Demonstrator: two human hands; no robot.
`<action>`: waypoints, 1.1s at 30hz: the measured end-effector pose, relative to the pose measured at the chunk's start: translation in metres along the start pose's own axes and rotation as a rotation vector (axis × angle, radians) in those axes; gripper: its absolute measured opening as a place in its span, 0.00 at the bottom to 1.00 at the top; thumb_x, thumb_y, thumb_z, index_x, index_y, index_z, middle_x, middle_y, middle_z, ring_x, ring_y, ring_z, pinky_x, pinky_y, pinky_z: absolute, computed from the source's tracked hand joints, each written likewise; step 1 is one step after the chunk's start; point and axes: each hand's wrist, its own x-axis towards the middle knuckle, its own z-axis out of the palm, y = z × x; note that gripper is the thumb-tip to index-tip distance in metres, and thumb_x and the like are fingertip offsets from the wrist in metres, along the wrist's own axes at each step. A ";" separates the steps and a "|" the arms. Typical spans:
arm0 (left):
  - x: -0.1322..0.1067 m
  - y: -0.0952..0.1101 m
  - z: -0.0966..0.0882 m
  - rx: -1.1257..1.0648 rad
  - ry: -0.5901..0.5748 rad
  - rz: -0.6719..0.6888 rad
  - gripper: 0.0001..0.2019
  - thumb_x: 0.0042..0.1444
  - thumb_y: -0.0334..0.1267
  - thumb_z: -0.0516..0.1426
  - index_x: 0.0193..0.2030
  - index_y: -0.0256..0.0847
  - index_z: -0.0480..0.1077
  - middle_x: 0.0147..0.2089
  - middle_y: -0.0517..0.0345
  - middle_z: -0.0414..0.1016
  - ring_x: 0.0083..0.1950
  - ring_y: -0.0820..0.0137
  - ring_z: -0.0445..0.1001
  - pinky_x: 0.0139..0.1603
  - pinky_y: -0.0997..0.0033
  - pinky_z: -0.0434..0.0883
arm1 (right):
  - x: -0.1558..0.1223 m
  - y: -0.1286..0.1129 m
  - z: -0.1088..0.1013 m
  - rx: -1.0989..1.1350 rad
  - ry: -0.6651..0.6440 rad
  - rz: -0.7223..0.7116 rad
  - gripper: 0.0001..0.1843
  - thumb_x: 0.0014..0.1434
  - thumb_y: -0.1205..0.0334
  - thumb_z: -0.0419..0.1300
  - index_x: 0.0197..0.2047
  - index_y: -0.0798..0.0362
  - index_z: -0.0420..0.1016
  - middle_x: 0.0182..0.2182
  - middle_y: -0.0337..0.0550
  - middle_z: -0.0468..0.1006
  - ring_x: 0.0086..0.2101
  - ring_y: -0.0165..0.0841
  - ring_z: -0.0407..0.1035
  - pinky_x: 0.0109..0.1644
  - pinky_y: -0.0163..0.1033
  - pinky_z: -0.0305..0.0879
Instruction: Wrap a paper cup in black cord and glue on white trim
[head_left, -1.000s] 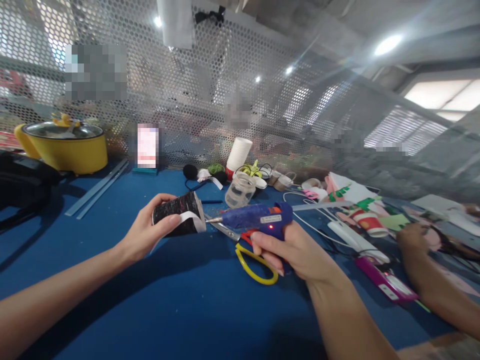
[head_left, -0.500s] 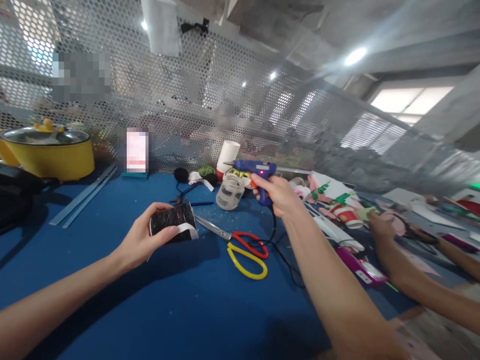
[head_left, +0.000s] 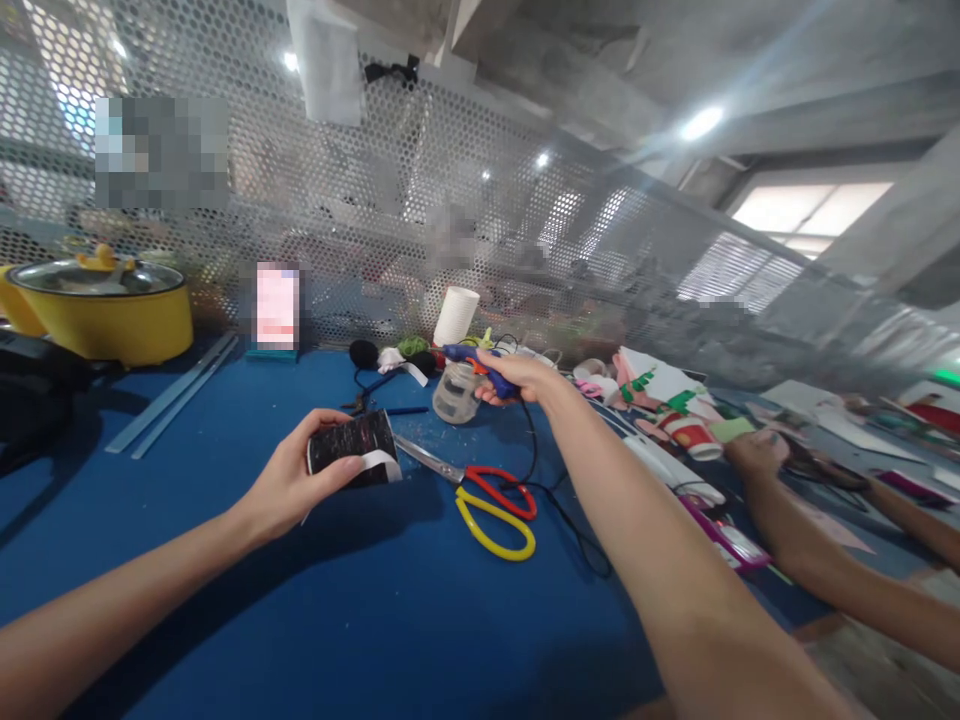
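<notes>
My left hand [head_left: 296,478] is closed round a black cylinder [head_left: 349,440] with a streaky, thread-like surface, lying on its side just above the table. Under my left thumb a white strip [head_left: 381,463] runs along it to its right end. My right hand [head_left: 517,375] grips a blue hot glue gun [head_left: 461,353], whose nozzle points left over a clear jar [head_left: 456,395]; my fingers cover much of its body. Between my hands, scissors [head_left: 495,515] with one red and one yellow handle lie on the table, their blades towards the cylinder.
A white cup-like roll [head_left: 456,315], black pompoms [head_left: 364,353] and green yarn [head_left: 412,346] stand along the mesh wall [head_left: 390,220]. At left are a yellow pot [head_left: 127,320], clear strips [head_left: 176,395] and a phone [head_left: 277,310]. A co-worker's hands [head_left: 754,455] work at right.
My right hand has moved left and down with the glue gun, bringing it down to the jar and tipping it over. My left hand still holds the cylinder almost in place.
</notes>
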 end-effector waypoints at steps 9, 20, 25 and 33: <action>-0.002 0.003 0.001 -0.018 -0.002 -0.008 0.20 0.44 0.48 0.55 0.41 0.38 0.61 0.35 0.58 0.67 0.32 0.70 0.65 0.32 0.72 0.64 | -0.087 -0.013 0.015 -0.248 0.181 -0.458 0.11 0.55 0.57 0.55 0.34 0.56 0.72 0.40 0.53 0.73 0.44 0.41 0.66 0.49 0.45 0.60; -0.010 0.001 0.008 -0.161 -0.016 -0.013 0.20 0.46 0.47 0.55 0.44 0.40 0.59 0.39 0.56 0.68 0.39 0.66 0.68 0.38 0.68 0.66 | -0.145 0.000 0.072 -0.017 -0.258 -0.733 0.04 0.52 0.66 0.58 0.27 0.53 0.66 0.30 0.39 0.69 0.34 0.30 0.65 0.41 0.36 0.61; -0.009 -0.005 0.005 -0.304 -0.158 -0.009 0.16 0.55 0.47 0.46 0.47 0.42 0.59 0.45 0.53 0.67 0.45 0.62 0.67 0.44 0.62 0.67 | -0.144 0.006 0.068 0.064 -0.272 -0.655 0.06 0.52 0.63 0.58 0.26 0.53 0.65 0.29 0.38 0.68 0.33 0.29 0.63 0.40 0.36 0.59; -0.009 -0.002 0.009 -0.019 -0.091 0.241 0.29 0.45 0.41 0.60 0.53 0.42 0.54 0.53 0.46 0.62 0.54 0.58 0.63 0.52 0.55 0.64 | -0.144 0.007 0.066 0.076 -0.269 -0.714 0.07 0.51 0.66 0.59 0.24 0.52 0.64 0.29 0.39 0.67 0.33 0.30 0.63 0.41 0.38 0.60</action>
